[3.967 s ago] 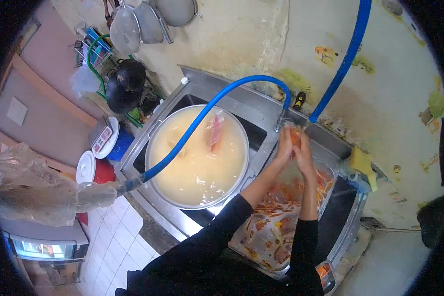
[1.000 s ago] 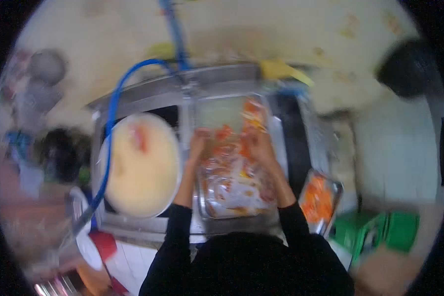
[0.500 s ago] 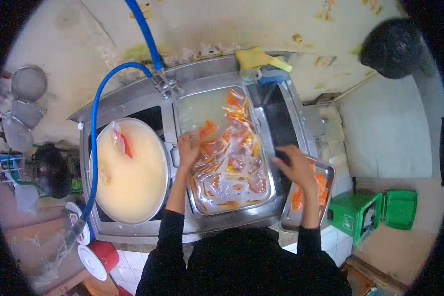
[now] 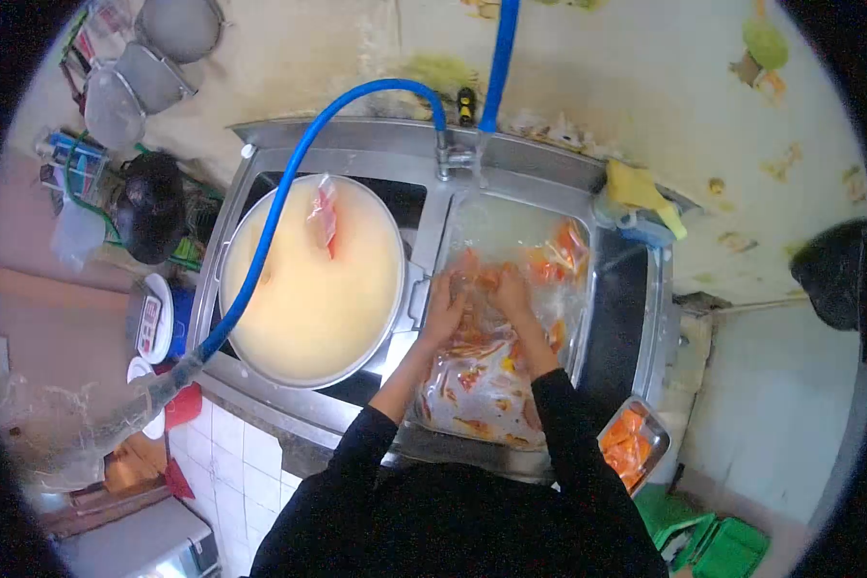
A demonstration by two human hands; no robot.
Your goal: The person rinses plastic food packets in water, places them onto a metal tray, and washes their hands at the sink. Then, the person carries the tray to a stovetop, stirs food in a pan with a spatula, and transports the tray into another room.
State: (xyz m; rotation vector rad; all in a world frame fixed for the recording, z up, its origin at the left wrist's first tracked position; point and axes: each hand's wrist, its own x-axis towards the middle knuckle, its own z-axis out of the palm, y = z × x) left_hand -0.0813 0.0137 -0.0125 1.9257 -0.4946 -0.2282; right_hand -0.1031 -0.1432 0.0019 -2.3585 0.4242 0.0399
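A rectangular metal tray [image 4: 585, 318] of cloudy water holds several clear plastic packets [image 4: 477, 395] with orange-red contents. Both of my hands are over its middle, close together. My left hand [image 4: 445, 306] is closed at the edge of an orange packet [image 4: 489, 277], and my right hand [image 4: 512, 295] is closed on the other side of it. The fingertips are partly hidden by the water and packets. More orange packets [image 4: 561, 252] float near the tray's upper right corner.
Left of the tray stands a large round pot [image 4: 308, 308] of cloudy yellowish liquid with a red-marked plastic packet [image 4: 325, 220] in it. A blue hose [image 4: 284, 183] crosses over it. A smaller metal tray [image 4: 661, 435] with orange packets, a yellow cloth [image 4: 636, 185] and a green bin [image 4: 727, 549] are on the right.
My right hand has come left from beside the small tray into the water tray, near my left hand. The view has shifted, so the sink appears farther right.
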